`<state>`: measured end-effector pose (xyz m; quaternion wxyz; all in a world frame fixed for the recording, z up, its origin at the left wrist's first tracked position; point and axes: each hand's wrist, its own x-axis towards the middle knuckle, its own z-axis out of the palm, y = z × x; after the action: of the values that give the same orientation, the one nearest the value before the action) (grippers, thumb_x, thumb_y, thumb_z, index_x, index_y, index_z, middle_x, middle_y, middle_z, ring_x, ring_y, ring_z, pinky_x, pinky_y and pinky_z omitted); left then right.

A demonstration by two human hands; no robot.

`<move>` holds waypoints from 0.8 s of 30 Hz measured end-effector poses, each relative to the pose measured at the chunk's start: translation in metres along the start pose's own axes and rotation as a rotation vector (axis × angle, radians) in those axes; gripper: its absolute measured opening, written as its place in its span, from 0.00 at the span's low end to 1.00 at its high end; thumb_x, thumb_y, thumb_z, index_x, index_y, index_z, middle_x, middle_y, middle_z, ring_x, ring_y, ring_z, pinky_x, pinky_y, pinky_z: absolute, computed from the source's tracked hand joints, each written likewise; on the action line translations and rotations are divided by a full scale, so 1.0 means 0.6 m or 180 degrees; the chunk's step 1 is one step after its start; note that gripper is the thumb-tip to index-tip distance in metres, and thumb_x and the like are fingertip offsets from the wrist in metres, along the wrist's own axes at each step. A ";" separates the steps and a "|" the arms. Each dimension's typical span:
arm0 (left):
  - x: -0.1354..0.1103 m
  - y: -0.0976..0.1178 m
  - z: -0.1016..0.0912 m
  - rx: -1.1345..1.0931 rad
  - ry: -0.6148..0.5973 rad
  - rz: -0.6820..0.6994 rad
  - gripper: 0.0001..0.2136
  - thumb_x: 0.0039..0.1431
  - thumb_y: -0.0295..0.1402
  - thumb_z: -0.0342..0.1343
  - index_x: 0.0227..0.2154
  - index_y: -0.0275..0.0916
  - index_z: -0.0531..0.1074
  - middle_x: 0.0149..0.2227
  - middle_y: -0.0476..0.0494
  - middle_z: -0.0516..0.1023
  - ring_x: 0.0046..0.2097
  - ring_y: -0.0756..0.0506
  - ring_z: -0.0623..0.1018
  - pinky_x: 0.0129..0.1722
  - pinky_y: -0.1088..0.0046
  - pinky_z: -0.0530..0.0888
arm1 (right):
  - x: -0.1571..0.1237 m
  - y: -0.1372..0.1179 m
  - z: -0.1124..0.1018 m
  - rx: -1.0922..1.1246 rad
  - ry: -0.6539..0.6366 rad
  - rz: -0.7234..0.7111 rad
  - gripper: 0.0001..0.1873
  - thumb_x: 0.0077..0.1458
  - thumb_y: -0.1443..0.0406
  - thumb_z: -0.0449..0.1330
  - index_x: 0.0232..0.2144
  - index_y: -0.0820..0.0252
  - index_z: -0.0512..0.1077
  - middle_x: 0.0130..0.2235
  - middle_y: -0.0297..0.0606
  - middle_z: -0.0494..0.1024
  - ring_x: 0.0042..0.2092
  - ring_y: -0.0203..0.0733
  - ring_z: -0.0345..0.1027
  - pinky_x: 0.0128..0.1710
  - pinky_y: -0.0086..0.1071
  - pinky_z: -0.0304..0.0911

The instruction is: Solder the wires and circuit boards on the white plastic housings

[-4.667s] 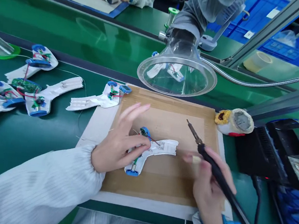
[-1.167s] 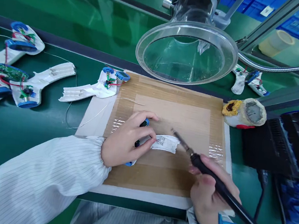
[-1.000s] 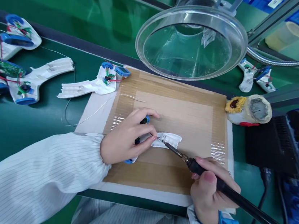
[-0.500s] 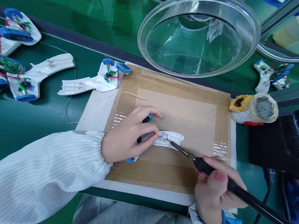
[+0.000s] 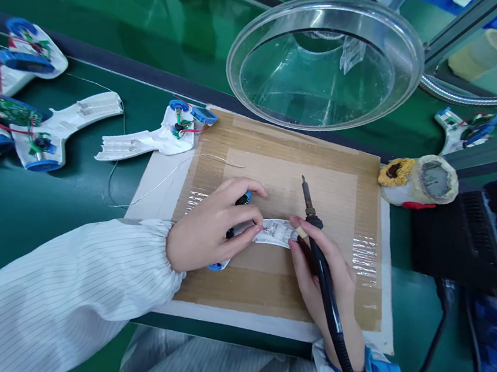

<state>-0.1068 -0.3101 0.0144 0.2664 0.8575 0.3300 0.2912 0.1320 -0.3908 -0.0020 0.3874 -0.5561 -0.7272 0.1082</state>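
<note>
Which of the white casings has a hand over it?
The casing in the middle of the cardboard; the left hand partly covers it. No hand covers the other casings.

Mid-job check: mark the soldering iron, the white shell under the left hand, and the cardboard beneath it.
Soldering iron (image 5: 326,277): head view, on its black handle.
White shell (image 5: 274,229): head view, on its exposed printed section.
Cardboard (image 5: 257,293): head view, on its bare near part.

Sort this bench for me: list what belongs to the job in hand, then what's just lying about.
In the job:
- soldering iron, held by the right hand
- white part, partly under the left hand
- cardboard beneath

Apparently just lying about:
- white shell by the cardboard's corner
- shell cluster, far left
- pale cylinder, back right
</note>
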 end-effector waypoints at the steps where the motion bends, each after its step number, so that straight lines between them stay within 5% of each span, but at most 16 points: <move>1: 0.000 0.000 0.000 0.0021 -0.0001 0.0012 0.09 0.76 0.25 0.57 0.39 0.39 0.80 0.59 0.34 0.78 0.61 0.37 0.80 0.63 0.54 0.79 | -0.001 0.000 0.000 -0.0002 -0.0003 0.0000 0.22 0.72 0.71 0.65 0.64 0.49 0.75 0.56 0.38 0.91 0.54 0.44 0.90 0.55 0.33 0.86; 9: 0.011 0.004 -0.030 0.0990 -0.0231 0.0658 0.12 0.77 0.24 0.56 0.37 0.39 0.81 0.65 0.34 0.78 0.73 0.33 0.73 0.71 0.49 0.78 | -0.001 0.006 0.003 0.0151 -0.0088 -0.0101 0.28 0.72 0.73 0.64 0.69 0.46 0.72 0.58 0.38 0.90 0.56 0.44 0.89 0.57 0.35 0.85; 17: 0.010 0.012 0.001 0.0240 0.0234 0.0052 0.11 0.75 0.24 0.56 0.36 0.39 0.79 0.61 0.33 0.80 0.67 0.33 0.77 0.67 0.45 0.78 | 0.000 0.003 0.001 0.0268 -0.0053 -0.0115 0.30 0.72 0.73 0.64 0.70 0.43 0.73 0.57 0.34 0.90 0.55 0.41 0.89 0.55 0.30 0.85; 21: 0.007 0.004 0.006 0.0089 0.0223 0.0039 0.09 0.75 0.25 0.57 0.38 0.40 0.80 0.62 0.34 0.79 0.68 0.34 0.76 0.68 0.46 0.76 | -0.020 -0.002 -0.013 0.0449 0.0410 0.0399 0.16 0.75 0.65 0.64 0.62 0.48 0.80 0.44 0.35 0.93 0.44 0.45 0.91 0.44 0.36 0.86; 24: 0.007 0.000 0.004 0.0028 0.0203 0.0015 0.09 0.75 0.25 0.58 0.38 0.39 0.80 0.62 0.34 0.79 0.67 0.35 0.76 0.69 0.49 0.76 | -0.031 -0.002 -0.023 0.0707 0.0910 0.0528 0.12 0.77 0.58 0.63 0.52 0.52 0.85 0.32 0.34 0.87 0.29 0.42 0.82 0.29 0.35 0.78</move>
<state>-0.1026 -0.3079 0.0138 0.2512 0.8498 0.3376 0.3175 0.1422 -0.4116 -0.0005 0.5355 -0.5776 -0.6001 0.1393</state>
